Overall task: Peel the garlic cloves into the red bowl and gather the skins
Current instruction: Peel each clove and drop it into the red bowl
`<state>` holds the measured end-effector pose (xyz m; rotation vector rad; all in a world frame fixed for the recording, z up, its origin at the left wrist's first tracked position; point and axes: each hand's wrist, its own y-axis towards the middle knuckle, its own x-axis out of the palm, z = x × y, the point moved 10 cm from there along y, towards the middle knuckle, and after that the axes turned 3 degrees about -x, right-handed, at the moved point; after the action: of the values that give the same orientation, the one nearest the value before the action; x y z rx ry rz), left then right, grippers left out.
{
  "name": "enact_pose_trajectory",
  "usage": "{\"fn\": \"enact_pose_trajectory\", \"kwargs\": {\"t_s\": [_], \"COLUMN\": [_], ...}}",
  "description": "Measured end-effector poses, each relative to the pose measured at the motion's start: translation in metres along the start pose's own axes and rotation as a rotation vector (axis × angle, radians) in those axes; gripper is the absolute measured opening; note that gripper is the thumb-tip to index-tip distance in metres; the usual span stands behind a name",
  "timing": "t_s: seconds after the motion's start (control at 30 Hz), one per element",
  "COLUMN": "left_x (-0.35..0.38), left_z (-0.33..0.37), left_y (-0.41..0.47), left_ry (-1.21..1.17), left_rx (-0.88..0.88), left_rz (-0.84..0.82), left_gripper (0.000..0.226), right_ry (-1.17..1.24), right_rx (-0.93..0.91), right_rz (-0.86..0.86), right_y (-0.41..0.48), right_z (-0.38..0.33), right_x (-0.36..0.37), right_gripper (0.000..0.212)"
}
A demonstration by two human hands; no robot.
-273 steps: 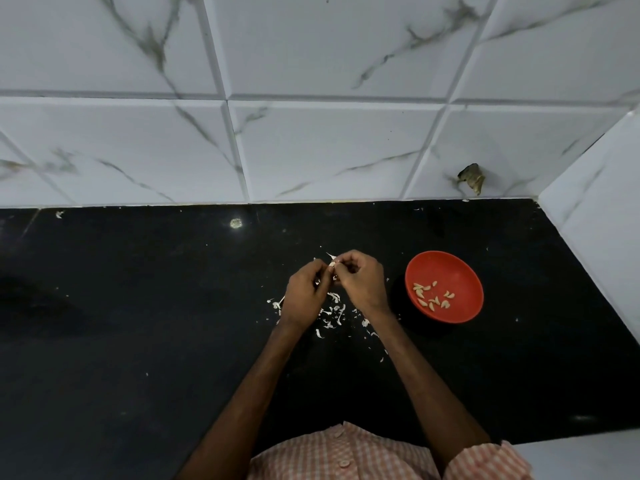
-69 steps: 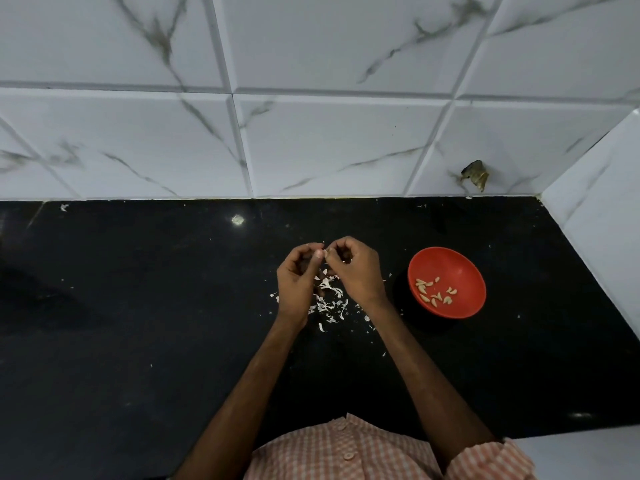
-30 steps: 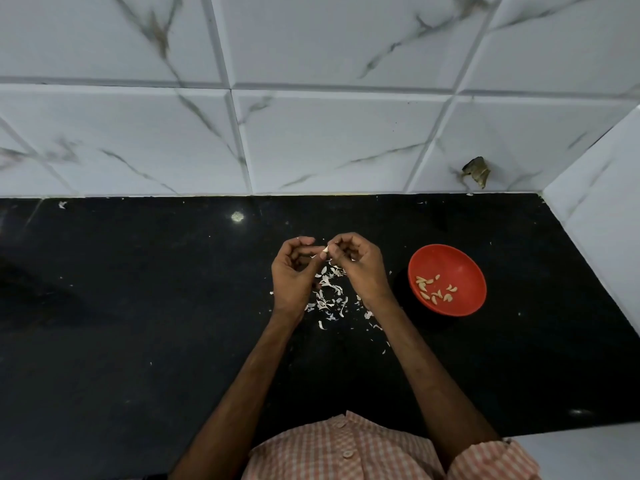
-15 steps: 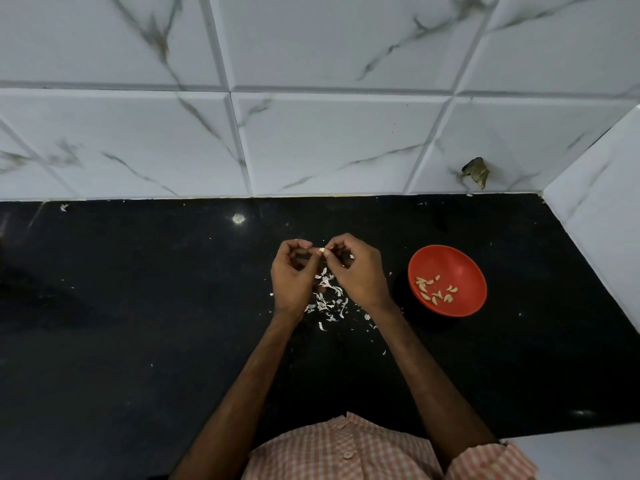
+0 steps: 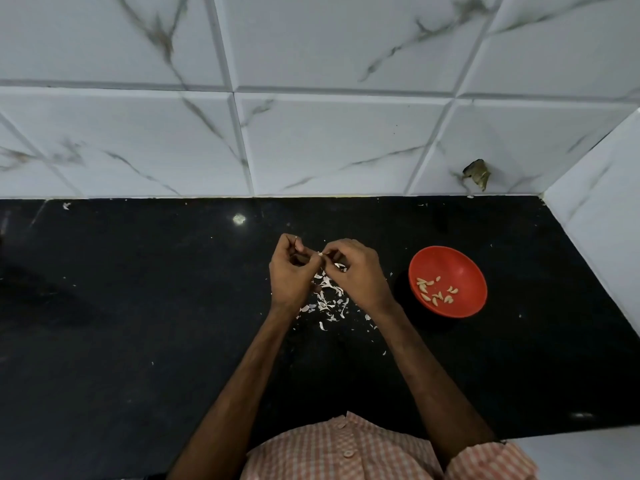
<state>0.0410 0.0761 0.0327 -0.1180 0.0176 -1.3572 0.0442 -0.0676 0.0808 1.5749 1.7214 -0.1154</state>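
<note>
head view, steeply down, close

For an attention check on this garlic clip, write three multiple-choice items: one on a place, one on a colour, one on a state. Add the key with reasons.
1. What are the left hand and right hand doing?
A. lying flat
B. hanging apart
C. pinching a garlic clove

2. Where does the red bowl stand?
A. left of both hands
B. right of both hands
C. between them

3. What colour is the counter?
A. black
B. green
C. white

Key: 1 C, both pinch the clove. 2 B, it stands past the right hand. 3 A, black under the pale skins.
</note>
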Motion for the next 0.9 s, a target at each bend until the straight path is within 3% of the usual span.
{"fn": "enact_pose_trajectory", "kwargs": {"t_s": [0.23, 0.6, 0.9], "left_x": [0.0, 0.003, 0.003], "left_z": [0.0, -0.003, -0.01], "left_y": [0.002, -0.001, 0.001], "left_ry": [-0.046, -0.02, -0.068], "left_rx": [-0.047, -0.047, -0.055], "left_rz": [-0.015, -0.013, -0.027], "left_gripper": [0.024, 0.021, 0.014], "right_ry": [0.437, 0.363, 0.847], "right_rx": [0.292, 0.325, 0.708], "right_rz": [0.083, 0.125, 0.145], "right_y": [-0.009, -0.009, -0.029], "right_z": [0.029, 0.037, 0.057], "right_x": [0.006, 0.007, 0.031], "right_gripper": [0.019, 0.007, 0.009]}}
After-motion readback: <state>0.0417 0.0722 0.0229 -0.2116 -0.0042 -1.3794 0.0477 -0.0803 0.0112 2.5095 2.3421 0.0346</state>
